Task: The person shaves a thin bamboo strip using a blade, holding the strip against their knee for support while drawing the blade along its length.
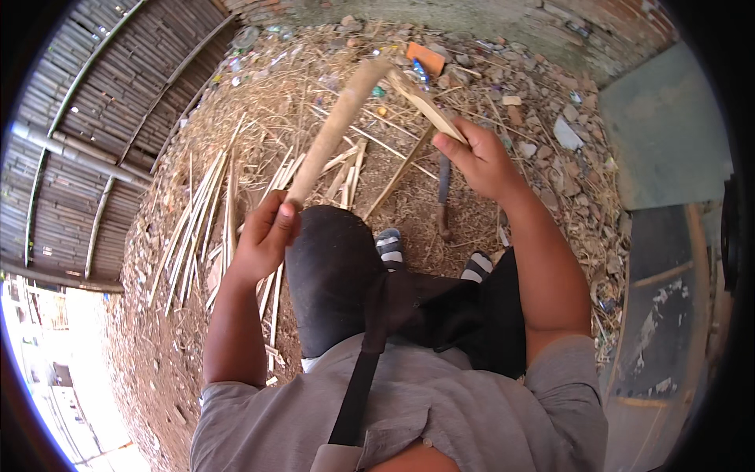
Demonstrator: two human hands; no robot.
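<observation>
My left hand [267, 238] is closed around the near end of a wide, smooth bamboo piece [338, 130] that slants up and away. In my right hand [481, 161], the thumb and fingers grip a paler split strip [417, 94], its rough inner face showing. The two pieces meet at their far ends in a peak; whether they are still joined there I cannot tell. On the ground below my right hand lies a long knife [444, 189] with a dark blade and a brown handle. A narrow bamboo strip [399, 177] slants next to it.
Several thin split strips [197, 216] lie on the ground at left. Dry shavings, stones and brick rubble [566, 161] spread ahead and right. An orange brick [425, 57] lies near the far wall [472, 16]. A bamboo wall [102, 94] stands left, a grey-green panel [668, 126] right.
</observation>
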